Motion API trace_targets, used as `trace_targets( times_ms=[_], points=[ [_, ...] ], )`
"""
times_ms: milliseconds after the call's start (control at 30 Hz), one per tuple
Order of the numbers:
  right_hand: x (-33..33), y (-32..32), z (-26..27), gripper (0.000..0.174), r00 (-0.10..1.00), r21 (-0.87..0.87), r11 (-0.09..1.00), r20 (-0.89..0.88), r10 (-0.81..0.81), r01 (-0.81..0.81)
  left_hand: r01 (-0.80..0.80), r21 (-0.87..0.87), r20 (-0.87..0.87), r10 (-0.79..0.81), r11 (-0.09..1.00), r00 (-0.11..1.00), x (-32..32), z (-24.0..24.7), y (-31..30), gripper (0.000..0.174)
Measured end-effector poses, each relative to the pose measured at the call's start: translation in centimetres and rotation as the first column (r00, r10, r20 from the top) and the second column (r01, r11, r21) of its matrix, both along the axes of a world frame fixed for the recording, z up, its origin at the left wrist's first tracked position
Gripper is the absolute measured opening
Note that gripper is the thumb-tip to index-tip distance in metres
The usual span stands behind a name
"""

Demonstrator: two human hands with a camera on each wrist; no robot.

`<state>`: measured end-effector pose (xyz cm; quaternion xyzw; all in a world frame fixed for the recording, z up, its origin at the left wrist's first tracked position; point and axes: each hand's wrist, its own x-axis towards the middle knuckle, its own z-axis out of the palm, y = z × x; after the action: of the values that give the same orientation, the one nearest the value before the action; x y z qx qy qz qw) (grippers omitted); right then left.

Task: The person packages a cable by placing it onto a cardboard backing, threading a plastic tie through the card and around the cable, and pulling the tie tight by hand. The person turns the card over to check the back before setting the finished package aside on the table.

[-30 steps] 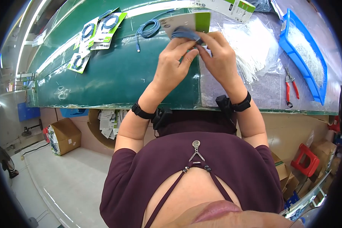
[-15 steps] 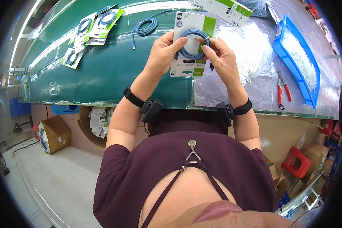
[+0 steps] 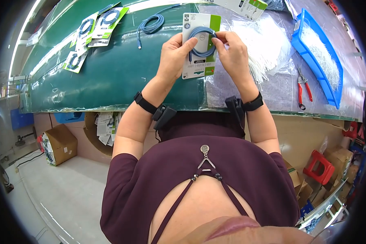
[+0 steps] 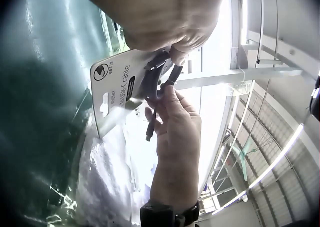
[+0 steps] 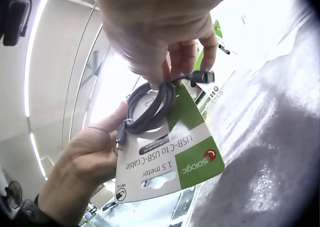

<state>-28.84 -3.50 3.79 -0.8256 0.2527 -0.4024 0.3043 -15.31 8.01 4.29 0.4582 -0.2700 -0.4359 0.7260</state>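
Note:
A white and green card with a coiled blue cable on its face is held up between both hands over the table. The left hand grips the card's left edge, its thumb over the coil. At the coil's upper right, the right hand pinches the cable with thumb and fingers. In the right wrist view the card shows its printed text, and one cable plug sticks out beside the right hand's fingers. The other plug lies by the left thumb.
Carded cables lie at the back left, and a loose coiled cable lies nearer. On the right are white ties on plastic, red-handled cutters and a blue tray. Another card sits at the back.
The card was first tilted with the cable bunched at its lower edge; it then turned face-up under the coil. Since then, the right hand has moved up to the coil's upper right.

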Motion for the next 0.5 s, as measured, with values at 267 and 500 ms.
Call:
trace_targets(
  times_ms=[267,500],
  points=[
    [0.0,-3.3,0.2,0.032,0.969,0.672,0.725,-0.046,0.242,-0.149,0.12,0.035,-0.13,-0.115,0.992,0.985,2.4,-0.1,-0.4,0.026],
    [0.0,-3.6,1.1,0.038,0.963,0.812,0.531,0.269,0.023,-0.24,-0.093,-0.138,-0.141,0.074,0.986,0.987,2.9,-1.9,1.2,0.041]
  ],
)
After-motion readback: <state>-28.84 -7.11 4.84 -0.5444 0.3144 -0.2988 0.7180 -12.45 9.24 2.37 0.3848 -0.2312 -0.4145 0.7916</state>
